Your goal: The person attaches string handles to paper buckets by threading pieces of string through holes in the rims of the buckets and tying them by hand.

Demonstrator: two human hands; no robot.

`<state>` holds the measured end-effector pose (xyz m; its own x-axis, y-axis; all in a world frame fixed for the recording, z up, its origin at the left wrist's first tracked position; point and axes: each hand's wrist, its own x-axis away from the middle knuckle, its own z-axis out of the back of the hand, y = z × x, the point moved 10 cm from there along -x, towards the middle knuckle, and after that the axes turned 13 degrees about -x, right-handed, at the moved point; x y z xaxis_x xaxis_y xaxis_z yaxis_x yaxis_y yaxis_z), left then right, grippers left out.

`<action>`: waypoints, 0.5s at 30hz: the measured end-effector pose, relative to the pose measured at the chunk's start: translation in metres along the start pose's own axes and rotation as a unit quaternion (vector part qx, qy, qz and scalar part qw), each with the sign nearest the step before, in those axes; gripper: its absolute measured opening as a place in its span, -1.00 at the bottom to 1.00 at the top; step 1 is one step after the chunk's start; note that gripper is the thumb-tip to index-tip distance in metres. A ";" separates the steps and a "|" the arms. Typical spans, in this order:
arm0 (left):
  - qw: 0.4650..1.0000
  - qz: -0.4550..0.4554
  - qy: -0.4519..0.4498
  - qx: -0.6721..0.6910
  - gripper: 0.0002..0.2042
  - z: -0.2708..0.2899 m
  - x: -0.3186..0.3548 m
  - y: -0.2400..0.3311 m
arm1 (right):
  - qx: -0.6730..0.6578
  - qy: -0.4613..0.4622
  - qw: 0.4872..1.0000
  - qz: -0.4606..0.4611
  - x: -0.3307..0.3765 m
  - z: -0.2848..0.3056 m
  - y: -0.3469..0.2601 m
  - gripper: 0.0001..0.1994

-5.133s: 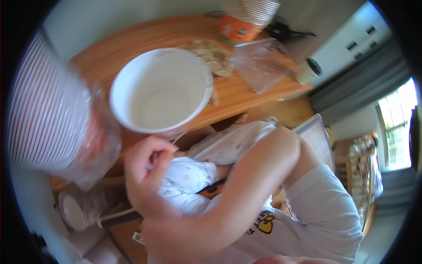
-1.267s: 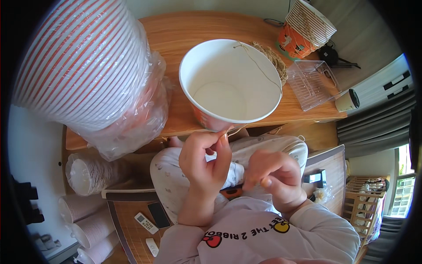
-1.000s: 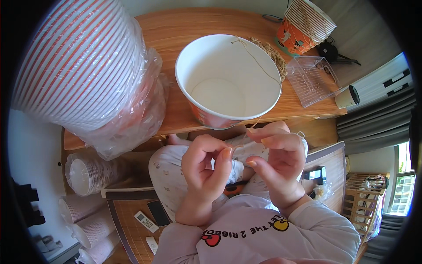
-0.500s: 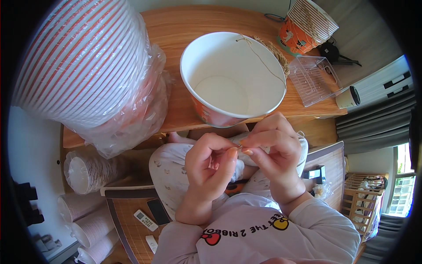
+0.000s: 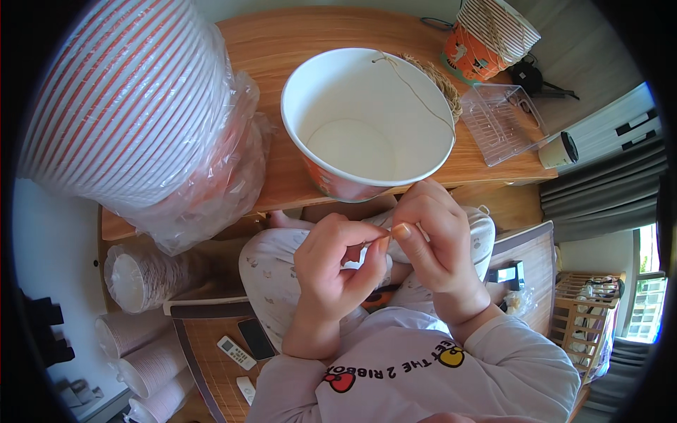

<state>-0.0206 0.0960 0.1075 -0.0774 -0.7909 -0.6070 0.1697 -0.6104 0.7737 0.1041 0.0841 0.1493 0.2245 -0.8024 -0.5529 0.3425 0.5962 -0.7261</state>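
Observation:
My left hand (image 5: 338,264) and my right hand (image 5: 437,240) meet fingertip to fingertip above my lap. Both are closed in a pinch. Between them is a thin strand that looks like the end of a string; most of it is hidden by the fingers. Just beyond my hands a large white-lined paper bucket (image 5: 352,120), orange outside, stands near the table edge. A thin twine string (image 5: 416,88) passes through its far rim and runs across the opening to the right rim. A coil of twine (image 5: 441,84) lies behind the bucket.
Plastic-wrapped stacked buckets (image 5: 134,106) tower at the left of the table (image 5: 257,35). At right are a stack of orange buckets (image 5: 486,42), a clear plastic tray (image 5: 501,123) and a cup (image 5: 559,151). A remote (image 5: 236,352) and a phone (image 5: 255,338) lie beside me, lower left.
My right thumb and fingers have shifted slightly left and closer in over the pinch, while my left hand stays near the same spot. The view has moved a little; the bucket stays put.

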 end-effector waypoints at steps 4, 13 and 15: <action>1.000 -0.012 0.000 -0.015 -0.86 0.000 0.001 0.002 | -0.020 -0.001 0.999 -0.034 0.001 -0.001 0.004 -0.92; 1.000 -0.018 0.005 -0.015 -0.85 -0.002 0.001 0.004 | -0.054 0.024 0.995 -0.078 0.006 0.001 0.011 -0.89; 0.999 -0.027 0.006 -0.029 -0.85 -0.002 0.001 0.007 | -0.054 0.024 0.995 -0.078 0.006 0.002 0.011 -0.89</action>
<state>-0.0178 0.0913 0.1123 -0.0761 -0.7564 -0.6497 0.2220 -0.6481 0.7285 0.1108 0.0860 0.1385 0.1316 -0.8846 -0.4475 0.2687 0.4663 -0.8428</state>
